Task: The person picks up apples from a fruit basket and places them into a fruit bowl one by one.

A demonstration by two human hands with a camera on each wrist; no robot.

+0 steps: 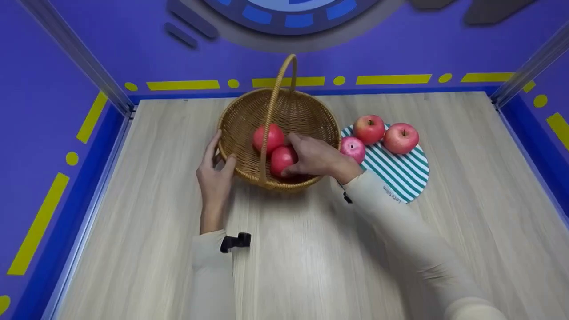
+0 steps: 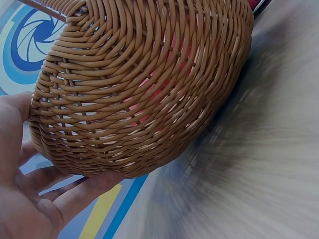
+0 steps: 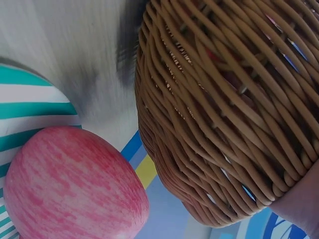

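Observation:
A brown wicker basket [image 1: 249,171] with a tall arched handle stands on the table. My left hand [image 1: 215,175] holds its left side, thumb near the rim and fingers spread along the outer wall; the left wrist view shows that hand's fingers [image 2: 89,191] against the weave. Inside the basket, my right hand [image 1: 313,155] grips a red apple [image 1: 281,161] near the front right. Another red apple [image 1: 268,138] lies just behind it, partly covered by the handle. In the right wrist view the basket wall [image 3: 224,114] hides most of that hand.
Right of the basket lies a round green-and-white striped mat [image 1: 400,173]. On it sit a pink apple [image 1: 353,149], close to my right wrist, and two red apples [image 1: 369,129] farther back. Blue-purple panels [image 1: 178,62] wall the table at the back and sides.

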